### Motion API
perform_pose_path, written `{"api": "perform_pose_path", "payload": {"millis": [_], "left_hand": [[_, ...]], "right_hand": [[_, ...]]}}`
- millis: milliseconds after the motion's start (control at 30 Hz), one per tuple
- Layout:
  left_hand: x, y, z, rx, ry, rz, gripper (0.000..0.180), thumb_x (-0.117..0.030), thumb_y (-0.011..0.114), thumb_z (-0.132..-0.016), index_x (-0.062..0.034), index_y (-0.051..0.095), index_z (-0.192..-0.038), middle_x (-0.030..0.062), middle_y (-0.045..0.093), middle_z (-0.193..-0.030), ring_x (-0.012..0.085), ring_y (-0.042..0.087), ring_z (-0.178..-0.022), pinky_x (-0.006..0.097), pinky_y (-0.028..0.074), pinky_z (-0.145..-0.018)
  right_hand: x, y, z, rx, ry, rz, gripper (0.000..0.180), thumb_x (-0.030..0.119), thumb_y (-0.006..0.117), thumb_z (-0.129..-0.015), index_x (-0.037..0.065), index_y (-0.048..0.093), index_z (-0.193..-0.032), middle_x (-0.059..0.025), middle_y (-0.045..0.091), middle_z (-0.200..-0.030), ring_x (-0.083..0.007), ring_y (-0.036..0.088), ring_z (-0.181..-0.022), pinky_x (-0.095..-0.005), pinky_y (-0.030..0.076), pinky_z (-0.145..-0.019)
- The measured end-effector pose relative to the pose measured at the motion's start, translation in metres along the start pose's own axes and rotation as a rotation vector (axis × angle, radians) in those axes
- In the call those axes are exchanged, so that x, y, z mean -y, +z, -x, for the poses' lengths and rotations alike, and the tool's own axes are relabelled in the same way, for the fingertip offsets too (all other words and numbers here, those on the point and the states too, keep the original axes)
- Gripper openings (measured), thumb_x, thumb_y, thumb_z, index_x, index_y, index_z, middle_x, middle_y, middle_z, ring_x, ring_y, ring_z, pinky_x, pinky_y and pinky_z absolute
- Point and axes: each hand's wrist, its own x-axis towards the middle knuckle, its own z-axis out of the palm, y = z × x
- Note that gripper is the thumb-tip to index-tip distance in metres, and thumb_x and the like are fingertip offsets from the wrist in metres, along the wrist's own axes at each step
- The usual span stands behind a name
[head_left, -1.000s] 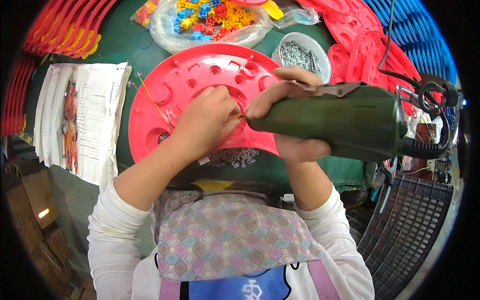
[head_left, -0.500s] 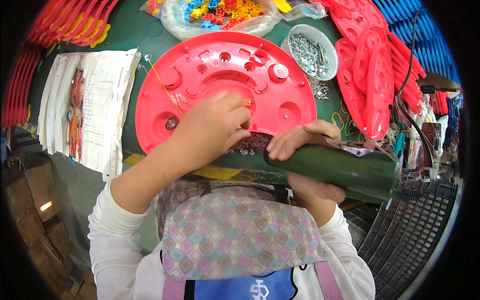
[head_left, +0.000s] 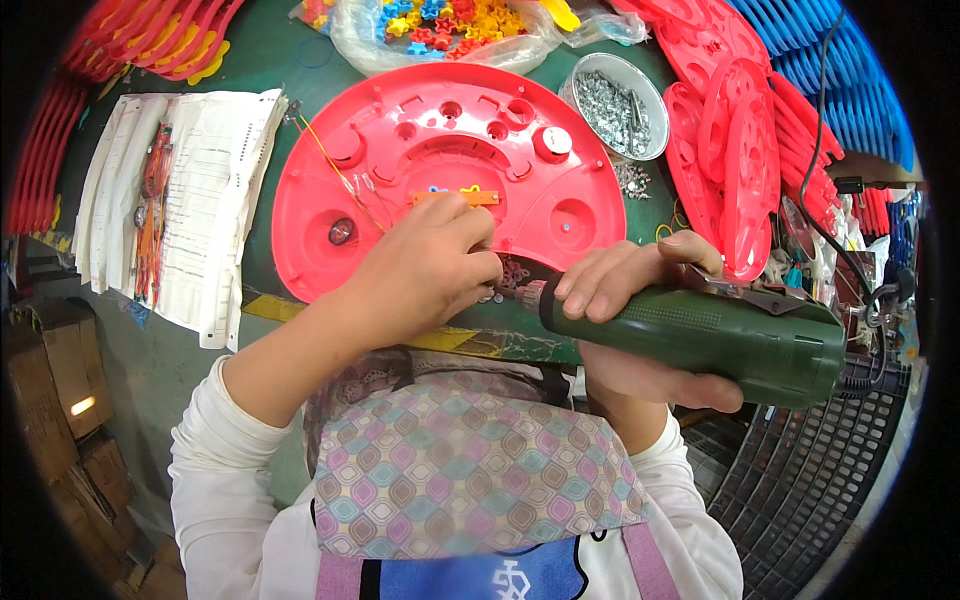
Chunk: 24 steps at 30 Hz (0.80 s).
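A red, rounded plastic shell lies on the green bench with its posts and recesses facing up. My right hand is wrapped round a dark green electric screwdriver, tilted with its bit end pointing left. At that bit end, just off the shell's near edge, my left hand has its fingers pinched together; what they hold is too small to make out. Beyond the left hand, an orange circuit strip sits on the shell. A round metallic disc rests in the left recess, near thin wires.
A white bowl of screws stands right of the shell, with loose screws beside it. Behind is a clear bag of coloured stars. Papers with wired parts lie left. Red shells are piled right, near a hanging black cable.
My left hand has drawn back from the shell toward the screwdriver's bit, uncovering more of the orange strip. The screwdriver has shifted slightly right in my right hand.
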Motion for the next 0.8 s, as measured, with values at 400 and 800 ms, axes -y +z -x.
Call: {"api": "perform_pose_path", "payload": {"millis": [400,800], "left_hand": [[0.003,-0.033,0.000,-0.108,-0.030,-0.115,0.014,-0.008,0.079,-0.077,-0.0078,0.072,-0.088,0.0059,0.056,-0.091,0.0270,0.054,-0.088,0.040,0.047,-0.077],[0.036,-0.023,0.010,-0.206,-0.315,-0.381,0.013,-0.011,0.080,-0.071,-0.0062,0.069,-0.077,0.0064,0.057,-0.090,0.0272,0.055,-0.093,0.041,0.049,-0.079]], "right_hand": [[-0.012,0.019,-0.041,0.049,-0.032,-0.067,0.124,0.102,0.043,-0.068,0.002,0.046,-0.141,-0.0098,0.062,-0.077,-0.0245,0.063,-0.066,-0.0413,0.057,-0.067],[-0.059,0.046,-0.055,-0.035,0.218,0.184,0.117,0.096,0.052,-0.073,-0.004,0.043,-0.133,-0.0150,0.065,-0.080,-0.0272,0.066,-0.069,-0.0422,0.059,-0.068]]}}
